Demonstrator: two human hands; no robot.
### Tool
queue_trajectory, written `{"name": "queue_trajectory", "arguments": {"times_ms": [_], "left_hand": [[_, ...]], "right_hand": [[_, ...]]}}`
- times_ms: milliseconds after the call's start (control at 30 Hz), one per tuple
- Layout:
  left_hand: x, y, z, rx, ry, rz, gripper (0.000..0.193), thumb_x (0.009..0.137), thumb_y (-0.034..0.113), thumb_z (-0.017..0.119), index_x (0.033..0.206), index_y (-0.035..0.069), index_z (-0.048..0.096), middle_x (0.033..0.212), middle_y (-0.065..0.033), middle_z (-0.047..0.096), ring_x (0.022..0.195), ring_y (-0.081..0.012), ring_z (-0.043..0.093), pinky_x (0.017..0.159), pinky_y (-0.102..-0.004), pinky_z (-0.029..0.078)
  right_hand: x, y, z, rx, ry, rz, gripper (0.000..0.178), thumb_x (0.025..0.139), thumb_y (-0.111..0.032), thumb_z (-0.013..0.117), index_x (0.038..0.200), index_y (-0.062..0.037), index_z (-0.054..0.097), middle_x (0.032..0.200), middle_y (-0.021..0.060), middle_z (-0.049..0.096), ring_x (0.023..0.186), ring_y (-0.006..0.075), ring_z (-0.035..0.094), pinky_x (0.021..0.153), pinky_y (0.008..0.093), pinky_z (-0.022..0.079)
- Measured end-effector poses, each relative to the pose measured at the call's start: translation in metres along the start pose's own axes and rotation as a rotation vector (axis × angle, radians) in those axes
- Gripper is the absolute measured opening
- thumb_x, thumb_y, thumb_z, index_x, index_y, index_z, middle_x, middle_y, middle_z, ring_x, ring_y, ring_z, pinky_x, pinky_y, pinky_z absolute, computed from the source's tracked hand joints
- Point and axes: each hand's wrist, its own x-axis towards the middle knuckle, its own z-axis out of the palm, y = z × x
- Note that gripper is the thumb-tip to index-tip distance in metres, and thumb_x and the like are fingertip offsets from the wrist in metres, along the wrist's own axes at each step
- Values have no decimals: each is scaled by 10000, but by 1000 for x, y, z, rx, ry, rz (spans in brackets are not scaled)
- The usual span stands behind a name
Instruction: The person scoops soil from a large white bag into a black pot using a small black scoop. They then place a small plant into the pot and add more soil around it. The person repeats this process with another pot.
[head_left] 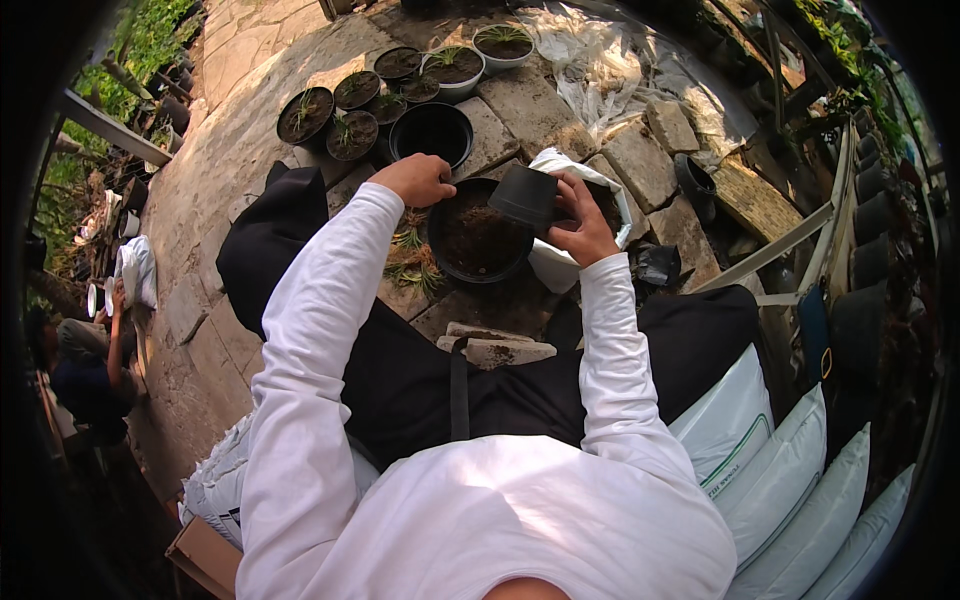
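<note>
A wide black pot [463, 262] with brown soil in it stands on the paving before me. My left hand [418, 182] is closed at its far left rim, the fingertips partly hidden. In my right hand [580, 222] is a smaller black pot [524, 196], tipped mouth-down over the soil. Just right of these, a white sack [556, 268] stands open with dark soil inside, partly behind my right hand. Loose green plants [415, 273] with reddish bases lie left of the wide pot. Beyond my left hand is a black pot [432, 132] with a dark interior.
Several potted plants [352, 135] stand farther off, two in white pots [503, 44]. Broken bricks [495, 350] lie between my legs. Full white bags [770, 470] lean at my right. At far left another person [90, 370] sits beside a white bag [138, 270].
</note>
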Motion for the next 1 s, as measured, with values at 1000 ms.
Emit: {"name": "queue_trajectory", "arguments": {"times_ms": [1000], "left_hand": [[3,1,1,3,2,-2,404,965,326,639,1268,60,664,1074,-140,747,1031,-288,710,921,-399,536]], "right_hand": [[12,175,-42,-107,522,448,987,641,-279,979,1388,110,464,1206,250,649,939,261,719,681,340,629]]}}
